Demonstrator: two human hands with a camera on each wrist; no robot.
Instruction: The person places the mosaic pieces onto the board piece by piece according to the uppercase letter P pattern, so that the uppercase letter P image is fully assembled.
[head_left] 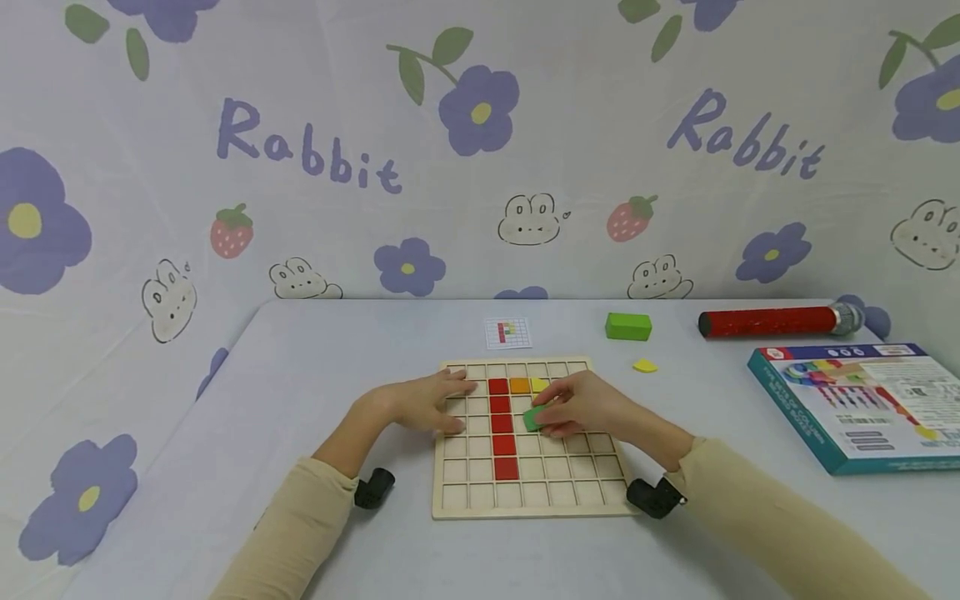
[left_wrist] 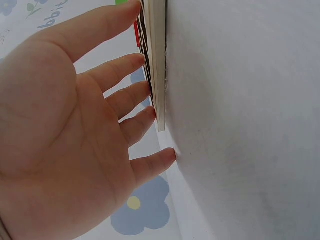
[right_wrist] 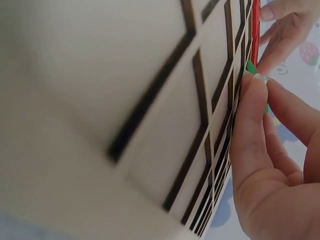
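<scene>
A wooden grid board lies flat on the table. Several red square tiles form a column in it, with an orange tile and a yellow tile to the right of the top one. Between thumb and fingers, my right hand pinches a green tile, tilted over the cells right of the red column; the fingers partly cover it. My left hand rests with spread fingers at the board's left side. In the left wrist view its fingertips touch the board's edge, the little finger the tablecloth.
Behind the board lies a small card printed with a coloured grid. A green block and a small yellow piece are at the back right. Further right are a red tube and a flat printed box.
</scene>
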